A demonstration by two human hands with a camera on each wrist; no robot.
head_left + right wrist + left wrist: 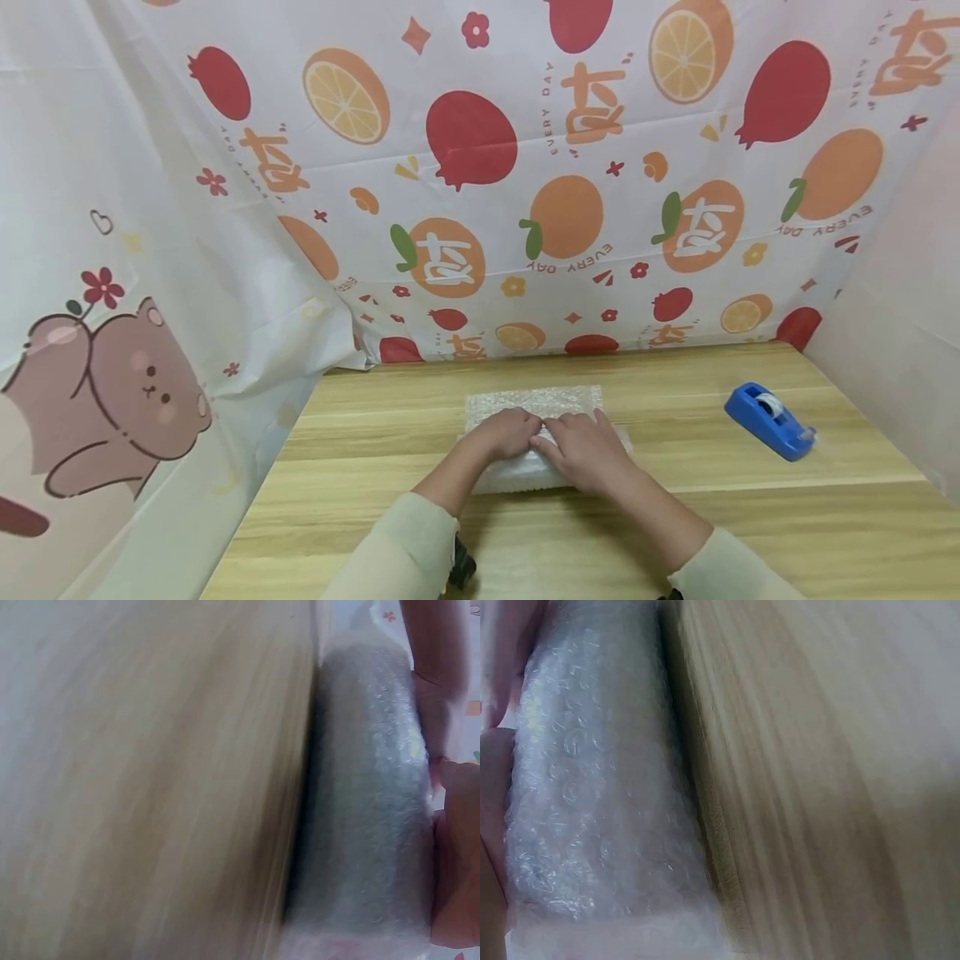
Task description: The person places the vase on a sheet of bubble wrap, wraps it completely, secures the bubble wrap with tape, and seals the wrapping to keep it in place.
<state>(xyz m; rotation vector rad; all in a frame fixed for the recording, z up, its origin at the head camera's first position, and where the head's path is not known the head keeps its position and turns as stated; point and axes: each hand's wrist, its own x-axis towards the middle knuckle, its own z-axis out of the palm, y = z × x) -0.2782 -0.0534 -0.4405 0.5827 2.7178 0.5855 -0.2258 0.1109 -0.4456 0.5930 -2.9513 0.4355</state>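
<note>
A bundle of clear bubble wrap (517, 477) lies on the wooden table in front of me, with a flat flap reaching away behind it. In both wrist views the bubble wrap (607, 772) (367, 795) looks like a thick rounded roll; what is inside cannot be made out. My left hand (508, 433) grips the top of the bundle with curled fingers. Close beside it, my right hand (587, 450) holds the wrap, thumb on the near side and fingers reaching over the far side. The fingertips of both hands nearly meet at the middle.
A blue tape dispenser (772, 421) with a roll of tape stands at the right of the wooden table (360, 467). A fruit-print cloth (480, 208) hangs behind the table's far edge. Another cloth, with a bear print (150, 383), hangs at the left.
</note>
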